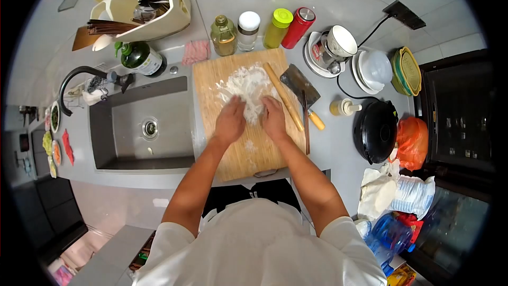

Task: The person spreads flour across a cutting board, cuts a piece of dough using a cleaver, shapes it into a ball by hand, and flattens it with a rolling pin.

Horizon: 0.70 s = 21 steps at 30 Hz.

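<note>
White flour lies in a loose heap on a wooden cutting board, with thin patches dusted around it. My left hand is at the heap's near left edge, its fingers curled into the flour. On the near right edge my right hand has its fingers bent inward the same way. A narrow strip of flour lies between the two hands; the fingertips are partly hidden. A rolling pin lies slanted along the board's right side, close to my right hand.
Right of the board are a cleaver, chopsticks, a small bottle and a black lidded appliance. Bottles, including a red flask, line the back wall. At left is a sink with a black faucet.
</note>
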Tool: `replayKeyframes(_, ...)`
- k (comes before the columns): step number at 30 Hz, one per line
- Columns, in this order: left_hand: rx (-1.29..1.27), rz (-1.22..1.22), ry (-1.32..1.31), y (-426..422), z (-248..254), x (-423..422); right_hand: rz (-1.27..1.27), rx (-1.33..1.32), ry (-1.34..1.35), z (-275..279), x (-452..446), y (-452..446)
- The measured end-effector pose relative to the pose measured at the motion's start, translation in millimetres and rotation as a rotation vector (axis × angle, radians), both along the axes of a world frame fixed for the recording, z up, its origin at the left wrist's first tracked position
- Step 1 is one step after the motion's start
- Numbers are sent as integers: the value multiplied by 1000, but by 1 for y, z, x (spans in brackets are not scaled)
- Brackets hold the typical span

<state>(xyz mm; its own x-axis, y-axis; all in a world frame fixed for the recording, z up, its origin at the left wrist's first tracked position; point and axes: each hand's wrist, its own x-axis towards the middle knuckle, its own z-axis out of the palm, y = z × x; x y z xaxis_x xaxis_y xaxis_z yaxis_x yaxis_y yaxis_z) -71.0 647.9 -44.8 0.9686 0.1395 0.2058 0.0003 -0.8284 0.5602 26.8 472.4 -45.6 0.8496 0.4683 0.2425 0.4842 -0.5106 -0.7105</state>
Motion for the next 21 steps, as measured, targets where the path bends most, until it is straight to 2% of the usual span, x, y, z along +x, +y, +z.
replayKeyframes(4, 192, -119, 49, -4, 12, 21, -6, 2, 85, -4, 4, 0)
replayKeyframes(6, 110, -289, 91, -7, 12, 3, -39, 72, 225, -3, 7, 1)
replayKeyframes(8, 7, -410, 133, -7, 27, -20, 0, 37, 221, 1, 10, -4)
replayKeyframes(9, -22, -313, 86, -5, 25, -27, 16, 15, 222, 3, 10, -6)
replayKeyframes(11, -84, -118, -8, 4, 20, -37, 100, -154, 43, 2, 15, 3)
replayKeyframes(12, -18, -26, -88, 9, 22, -35, 142, -239, -46, 2, 16, 10)
replayKeyframes(15, 54, 173, -85, 18, 16, -29, 418, -410, -120, 16, 1, 25)
replayKeyframes(16, 52, 159, -74, 19, 14, -31, 541, -487, -119, 19, -9, 22)
replayKeyframes(19, 62, 72, -50, 17, 15, -53, 694, -492, -60, 35, -42, -10)
replayKeyframes(21, 30, 38, -61, 17, 10, -64, 651, -483, 20, 39, -36, -29)
